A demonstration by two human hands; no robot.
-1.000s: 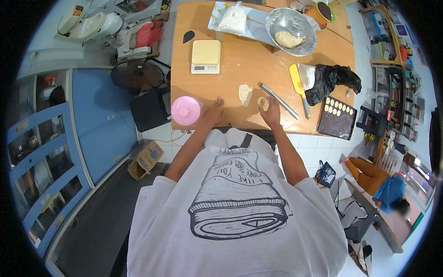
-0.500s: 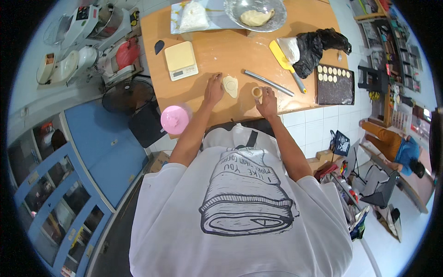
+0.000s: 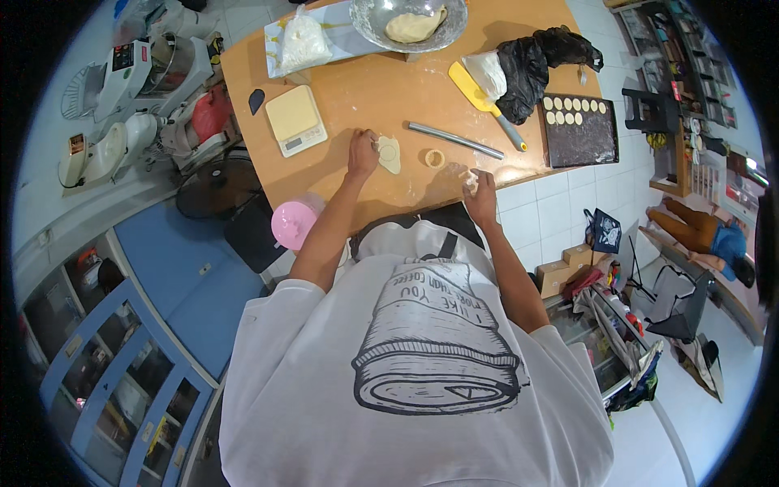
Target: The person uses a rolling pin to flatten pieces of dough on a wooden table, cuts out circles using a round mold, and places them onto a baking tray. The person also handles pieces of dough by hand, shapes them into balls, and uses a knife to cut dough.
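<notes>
My left hand (image 3: 363, 154) has its fingers curled at the edge of a flattened dough piece (image 3: 389, 160) marked with a circle. My right hand (image 3: 480, 196) is closed near a white floury patch at the front of the table; what it holds is unclear. A ring cutter (image 3: 434, 158) lies between my hands. Beyond them are a steel rod (image 3: 455, 140) and a yellow spatula (image 3: 471, 85). At the right is a dark tray (image 3: 581, 140) with several pale dough rounds. A kitchen scale (image 3: 294, 115) and a pink lidded container (image 3: 294, 223) are at the left.
At the back, a steel bowl (image 3: 373, 16) of dough and a white bag (image 3: 304, 47) rest on a board. A black plastic bag (image 3: 523, 77) lies beside the spatula. Mixers (image 3: 134, 144) and a fan (image 3: 209, 188) stand left. A person (image 3: 706, 231) is at the far right.
My right hand has let go of the ring cutter and moved right. My left hand has moved forward to the dough's edge. The view has shifted, so more floor at the right shows.
</notes>
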